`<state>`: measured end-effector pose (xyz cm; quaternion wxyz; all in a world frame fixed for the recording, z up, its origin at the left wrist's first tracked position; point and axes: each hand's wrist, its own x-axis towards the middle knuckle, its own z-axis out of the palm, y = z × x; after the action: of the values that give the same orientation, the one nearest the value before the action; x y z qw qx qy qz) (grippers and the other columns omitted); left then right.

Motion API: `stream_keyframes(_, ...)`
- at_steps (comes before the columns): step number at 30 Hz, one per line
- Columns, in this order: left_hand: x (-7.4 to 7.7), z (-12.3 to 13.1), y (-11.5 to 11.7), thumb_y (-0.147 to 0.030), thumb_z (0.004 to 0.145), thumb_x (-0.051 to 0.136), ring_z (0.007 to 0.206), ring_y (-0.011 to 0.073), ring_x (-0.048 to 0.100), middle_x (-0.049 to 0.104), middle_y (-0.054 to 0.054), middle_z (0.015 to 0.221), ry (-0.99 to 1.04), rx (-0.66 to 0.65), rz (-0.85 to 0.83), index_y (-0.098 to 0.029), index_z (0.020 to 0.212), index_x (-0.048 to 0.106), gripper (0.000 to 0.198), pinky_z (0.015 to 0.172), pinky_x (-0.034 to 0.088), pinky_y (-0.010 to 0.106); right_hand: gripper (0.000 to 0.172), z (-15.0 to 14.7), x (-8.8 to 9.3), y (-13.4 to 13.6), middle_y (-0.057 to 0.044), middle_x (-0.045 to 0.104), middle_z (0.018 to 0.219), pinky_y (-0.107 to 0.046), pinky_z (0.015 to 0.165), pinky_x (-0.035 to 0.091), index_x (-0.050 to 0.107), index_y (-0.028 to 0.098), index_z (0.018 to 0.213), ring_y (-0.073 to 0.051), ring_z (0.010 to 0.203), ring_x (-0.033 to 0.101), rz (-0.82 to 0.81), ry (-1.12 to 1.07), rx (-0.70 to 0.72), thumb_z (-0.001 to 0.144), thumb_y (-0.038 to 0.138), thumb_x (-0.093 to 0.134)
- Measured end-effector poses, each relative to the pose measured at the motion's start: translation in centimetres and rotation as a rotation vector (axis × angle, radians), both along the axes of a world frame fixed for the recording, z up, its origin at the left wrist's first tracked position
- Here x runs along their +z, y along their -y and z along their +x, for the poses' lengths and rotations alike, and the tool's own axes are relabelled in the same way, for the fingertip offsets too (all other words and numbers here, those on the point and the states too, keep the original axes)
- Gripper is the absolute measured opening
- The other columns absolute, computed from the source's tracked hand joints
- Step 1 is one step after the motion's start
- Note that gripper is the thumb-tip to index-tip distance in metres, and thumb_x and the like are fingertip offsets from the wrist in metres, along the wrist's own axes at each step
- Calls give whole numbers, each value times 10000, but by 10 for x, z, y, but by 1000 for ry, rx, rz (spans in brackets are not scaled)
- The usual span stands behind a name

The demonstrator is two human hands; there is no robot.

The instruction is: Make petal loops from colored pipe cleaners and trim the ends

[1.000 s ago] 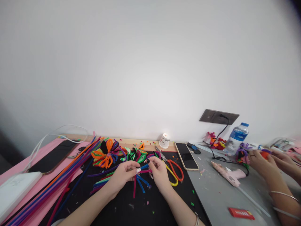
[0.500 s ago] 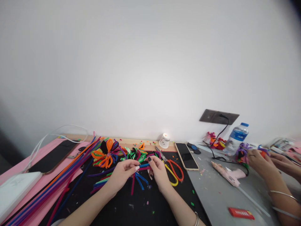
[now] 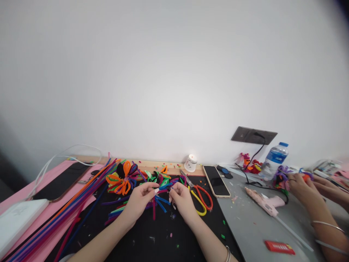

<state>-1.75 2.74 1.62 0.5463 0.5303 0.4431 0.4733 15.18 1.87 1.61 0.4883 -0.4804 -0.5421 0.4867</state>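
Observation:
My left hand [image 3: 137,202] and my right hand [image 3: 182,201] are close together over the black mat [image 3: 152,236]. Both pinch a small bundle of blue, pink and purple pipe cleaners [image 3: 161,198] between thumb and fingers. The bundle's loose ends hang down towards the mat. Just behind my hands lie an orange and purple pipe-cleaner flower [image 3: 124,177] and green loops [image 3: 152,179]. Scissors with red and yellow handles [image 3: 200,196] lie right of my right hand.
Long pipe cleaners [image 3: 68,207] stretch along the left over a pink sheet. A phone [image 3: 216,181], glue gun [image 3: 263,202], water bottle [image 3: 274,159] and paper cup [image 3: 190,163] stand to the right. Another person's hands [image 3: 302,185] work at the far right. A red packet [image 3: 279,247] lies near the front.
My hands have moved a little away from me and closer together, carrying the bundle of pipe cleaners with them. The other person's hands have shifted slightly.

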Motion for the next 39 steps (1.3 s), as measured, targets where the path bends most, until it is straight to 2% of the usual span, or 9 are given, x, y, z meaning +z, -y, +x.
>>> stream_keyframes(6,2,0,0,-358,677,653,551,99,446,488,-50,600,-2,23,-13,-131,864,630,295,544,345,208,192,1,-6,-3,53,502,404,-170,312,221,451,185,600,-53,288,311,-83,-24,-3,735,287,542)
stream_keyframes(11,3,0,0,-360,673,650,552,102,446,480,-53,588,7,35,-21,-134,860,629,294,540,351,210,217,0,-4,-2,49,499,393,-175,317,231,460,181,576,-53,293,317,-142,-88,-16,695,306,592)
stream_keyframes(16,3,0,0,-360,667,650,538,98,441,470,-61,572,14,40,-15,-140,856,630,291,534,358,202,203,0,-3,-1,54,494,411,-176,320,239,467,182,592,-56,307,324,-141,-130,23,706,302,586)
stream_keyframes(22,6,-1,-1,-362,656,649,511,101,442,474,-62,545,-26,59,16,-148,835,647,279,513,364,202,212,2,-2,-1,68,471,430,-169,341,243,459,184,637,-53,328,315,-71,-69,84,756,337,545)
stream_keyframes(28,6,-2,-1,-361,668,645,524,109,459,483,-57,553,-31,62,27,-153,854,652,278,527,376,208,190,1,-4,-1,73,453,445,-171,344,232,440,186,669,-60,334,306,-26,54,84,807,314,462)
stream_keyframes(33,3,-3,-2,-372,654,662,553,120,495,497,-54,563,28,59,-41,-162,856,654,291,569,438,227,173,2,0,1,58,448,478,-203,431,309,412,200,645,-96,417,395,114,179,-16,808,246,445)
stream_keyframes(36,5,-3,-1,-366,654,669,602,126,521,513,-48,586,79,86,-90,-164,871,656,297,617,475,243,169,3,8,5,56,420,487,-216,456,314,427,202,653,-110,442,409,197,290,-93,818,234,429)
stream_keyframes(39,7,-3,0,-356,631,694,598,117,514,489,-58,580,138,131,-116,-159,870,659,312,621,487,245,212,2,14,12,42,433,498,-217,469,310,480,192,614,-110,458,413,287,453,-66,819,231,442)
